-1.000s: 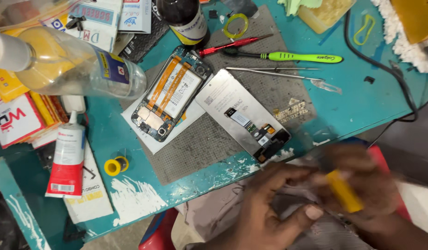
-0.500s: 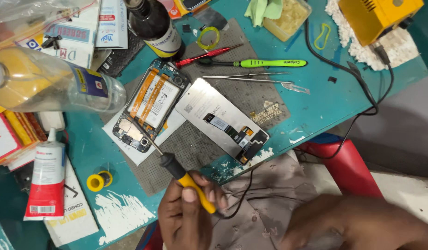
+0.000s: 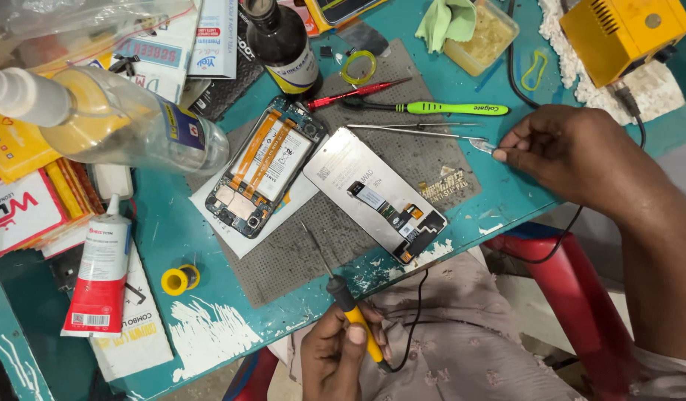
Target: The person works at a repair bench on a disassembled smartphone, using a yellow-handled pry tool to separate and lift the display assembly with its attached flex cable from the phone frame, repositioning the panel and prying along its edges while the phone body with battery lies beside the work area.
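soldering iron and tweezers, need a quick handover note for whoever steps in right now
Left hand grips the soldering iron at the table edge, tip over the grey mat.
Right hand pinches the end of the tweezers, which lie on the mat.
Open phone sits on white paper; the screen panel lies face down beside it.
Done: phone opened, screen off.
Left: iron not yet on either part, and the tweezers are not lifted.

Yellow-handled soldering iron (image 3: 352,308) tilted over mat edge; steel tweezers (image 3: 424,132) flat beside green screwdriver.
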`<action>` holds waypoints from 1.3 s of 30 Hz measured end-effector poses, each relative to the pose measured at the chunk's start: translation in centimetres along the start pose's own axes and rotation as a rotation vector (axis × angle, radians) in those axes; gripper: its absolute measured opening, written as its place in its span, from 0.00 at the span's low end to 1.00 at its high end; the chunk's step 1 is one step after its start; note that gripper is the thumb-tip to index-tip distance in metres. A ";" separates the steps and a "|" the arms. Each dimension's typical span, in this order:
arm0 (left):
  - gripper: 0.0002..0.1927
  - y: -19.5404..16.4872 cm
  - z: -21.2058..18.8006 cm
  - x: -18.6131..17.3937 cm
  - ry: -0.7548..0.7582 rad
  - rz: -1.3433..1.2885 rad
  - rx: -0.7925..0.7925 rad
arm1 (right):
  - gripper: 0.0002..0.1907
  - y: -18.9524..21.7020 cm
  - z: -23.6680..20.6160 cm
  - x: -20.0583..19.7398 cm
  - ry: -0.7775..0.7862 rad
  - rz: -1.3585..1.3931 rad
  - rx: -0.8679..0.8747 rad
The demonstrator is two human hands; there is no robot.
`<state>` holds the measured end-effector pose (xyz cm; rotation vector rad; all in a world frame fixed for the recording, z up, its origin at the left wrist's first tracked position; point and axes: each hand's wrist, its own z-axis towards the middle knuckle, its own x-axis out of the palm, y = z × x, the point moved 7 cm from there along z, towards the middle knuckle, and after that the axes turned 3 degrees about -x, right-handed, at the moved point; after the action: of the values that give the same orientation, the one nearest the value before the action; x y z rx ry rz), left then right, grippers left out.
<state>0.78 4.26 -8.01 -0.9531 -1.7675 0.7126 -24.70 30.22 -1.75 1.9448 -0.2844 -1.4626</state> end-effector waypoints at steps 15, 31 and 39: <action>0.15 2.2 0.3 -1.3 -0.047 0.028 -0.074 | 0.10 2.7 1.8 -3.9 -0.158 0.337 -0.234; 0.14 3.5 0.2 -1.7 -0.014 0.034 -0.050 | 0.04 1.0 8.4 -4.5 -0.459 0.451 -0.418; 0.14 3.4 0.1 -1.5 -0.032 0.060 -0.122 | 0.02 -0.7 8.5 -3.3 -0.458 0.279 -0.630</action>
<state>1.96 4.73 -11.46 -1.0860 -1.8340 0.6674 -33.71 29.27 -0.89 1.0245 -0.2438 -1.5543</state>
